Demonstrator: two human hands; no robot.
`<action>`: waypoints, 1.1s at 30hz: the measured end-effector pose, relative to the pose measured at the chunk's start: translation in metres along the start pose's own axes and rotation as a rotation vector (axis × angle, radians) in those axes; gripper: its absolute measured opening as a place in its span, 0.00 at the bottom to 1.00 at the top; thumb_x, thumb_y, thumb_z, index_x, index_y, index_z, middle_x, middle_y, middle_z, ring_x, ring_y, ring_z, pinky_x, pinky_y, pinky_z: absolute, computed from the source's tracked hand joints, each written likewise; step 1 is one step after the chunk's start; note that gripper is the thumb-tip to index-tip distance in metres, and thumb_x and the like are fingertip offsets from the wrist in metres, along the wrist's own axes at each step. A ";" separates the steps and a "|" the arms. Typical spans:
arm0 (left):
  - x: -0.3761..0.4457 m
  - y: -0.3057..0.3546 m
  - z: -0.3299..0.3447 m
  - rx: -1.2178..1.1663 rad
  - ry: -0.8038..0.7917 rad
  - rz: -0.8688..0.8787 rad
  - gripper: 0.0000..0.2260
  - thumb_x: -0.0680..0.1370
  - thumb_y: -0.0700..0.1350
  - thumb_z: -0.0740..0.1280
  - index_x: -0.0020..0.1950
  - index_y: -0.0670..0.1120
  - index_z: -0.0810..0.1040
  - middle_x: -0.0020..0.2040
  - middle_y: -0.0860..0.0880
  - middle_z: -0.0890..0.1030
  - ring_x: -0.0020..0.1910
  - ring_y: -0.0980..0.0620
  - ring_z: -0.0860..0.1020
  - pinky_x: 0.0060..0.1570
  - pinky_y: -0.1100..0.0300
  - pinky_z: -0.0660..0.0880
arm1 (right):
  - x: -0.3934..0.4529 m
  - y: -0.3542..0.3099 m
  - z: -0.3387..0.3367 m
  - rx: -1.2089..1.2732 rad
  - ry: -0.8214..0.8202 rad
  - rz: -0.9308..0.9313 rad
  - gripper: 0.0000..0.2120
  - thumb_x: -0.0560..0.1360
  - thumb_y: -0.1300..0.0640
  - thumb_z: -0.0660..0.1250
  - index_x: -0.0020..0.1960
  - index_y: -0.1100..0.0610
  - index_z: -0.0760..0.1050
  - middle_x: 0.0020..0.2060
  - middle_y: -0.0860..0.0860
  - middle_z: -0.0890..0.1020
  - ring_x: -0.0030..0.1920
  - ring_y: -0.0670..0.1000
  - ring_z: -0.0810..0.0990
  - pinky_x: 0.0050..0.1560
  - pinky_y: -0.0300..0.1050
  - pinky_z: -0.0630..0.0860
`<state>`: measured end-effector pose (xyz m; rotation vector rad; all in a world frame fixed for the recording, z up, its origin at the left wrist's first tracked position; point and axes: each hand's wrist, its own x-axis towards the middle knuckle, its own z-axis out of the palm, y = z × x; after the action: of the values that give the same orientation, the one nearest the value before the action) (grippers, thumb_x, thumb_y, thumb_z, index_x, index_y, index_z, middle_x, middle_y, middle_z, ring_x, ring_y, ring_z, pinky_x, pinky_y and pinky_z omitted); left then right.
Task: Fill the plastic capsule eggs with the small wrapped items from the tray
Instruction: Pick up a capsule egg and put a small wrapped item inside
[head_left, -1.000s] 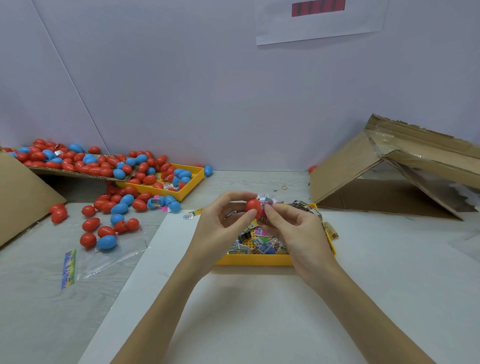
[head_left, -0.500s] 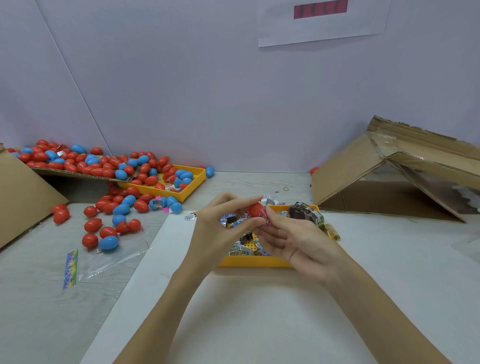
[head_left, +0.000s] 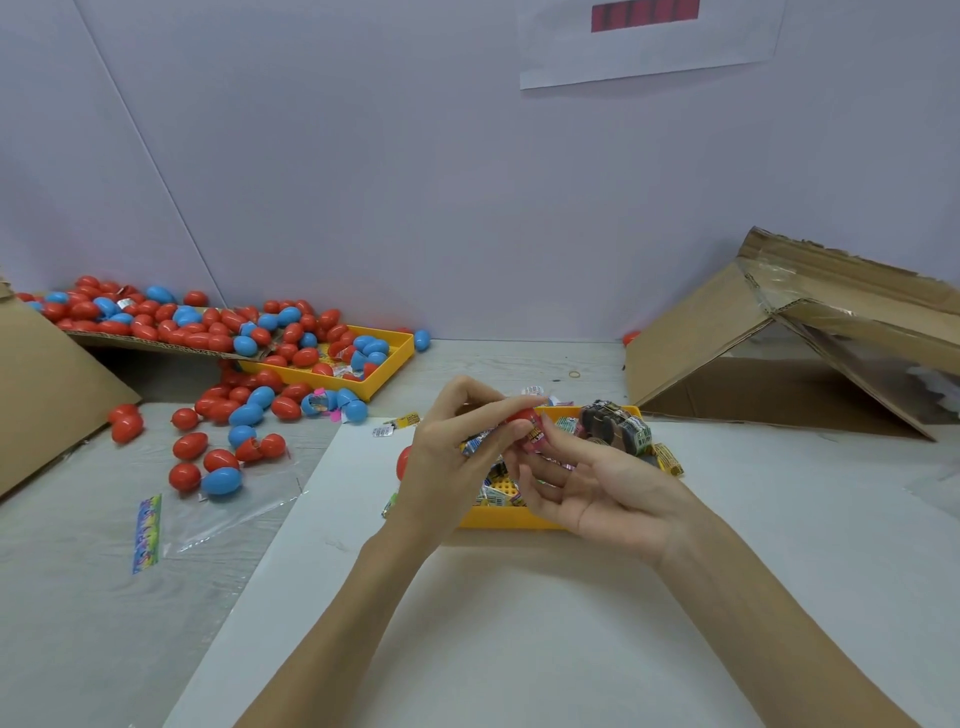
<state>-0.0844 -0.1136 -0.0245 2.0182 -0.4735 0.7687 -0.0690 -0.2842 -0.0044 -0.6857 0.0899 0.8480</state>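
1. From the head view, our left hand (head_left: 457, 457) pinches a red capsule egg (head_left: 522, 415) above the yellow tray (head_left: 511, 519) of wrapped items (head_left: 615, 428), near the middle of the tabletop (head_left: 519, 623).
2. Our right hand (head_left: 592, 483) lies open, palm up, its fingertips (head_left: 545, 439) against a pink wrapper (head_left: 535, 434) at the egg.
3. We judge that we are at the stuffing step; next the wrapper needs tucking fully inside before closing.
4. Other eggs (head_left: 208, 332) crowd the tabletop's far left corner.
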 end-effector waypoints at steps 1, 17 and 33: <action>0.000 0.000 0.001 -0.042 -0.022 -0.031 0.14 0.79 0.44 0.68 0.63 0.45 0.83 0.53 0.49 0.78 0.55 0.49 0.77 0.51 0.66 0.76 | 0.001 0.000 0.000 0.011 -0.006 0.000 0.09 0.69 0.59 0.76 0.44 0.66 0.85 0.47 0.59 0.85 0.50 0.57 0.87 0.45 0.45 0.84; -0.005 0.005 0.004 -0.214 0.107 -0.064 0.14 0.78 0.43 0.69 0.62 0.41 0.83 0.57 0.49 0.86 0.59 0.54 0.83 0.58 0.61 0.79 | 0.002 0.001 0.000 0.048 -0.057 0.014 0.17 0.69 0.56 0.78 0.53 0.66 0.85 0.55 0.60 0.85 0.57 0.58 0.85 0.48 0.43 0.83; -0.002 -0.010 -0.009 -0.086 0.121 -0.272 0.15 0.83 0.52 0.59 0.61 0.51 0.83 0.56 0.56 0.85 0.58 0.57 0.82 0.57 0.58 0.80 | 0.014 -0.021 -0.002 -0.056 0.071 -0.112 0.17 0.85 0.58 0.59 0.62 0.70 0.77 0.41 0.60 0.84 0.33 0.50 0.82 0.29 0.37 0.79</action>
<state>-0.0831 -0.1012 -0.0282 1.8939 -0.1547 0.6852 -0.0440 -0.2857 0.0006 -0.7666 0.0905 0.7209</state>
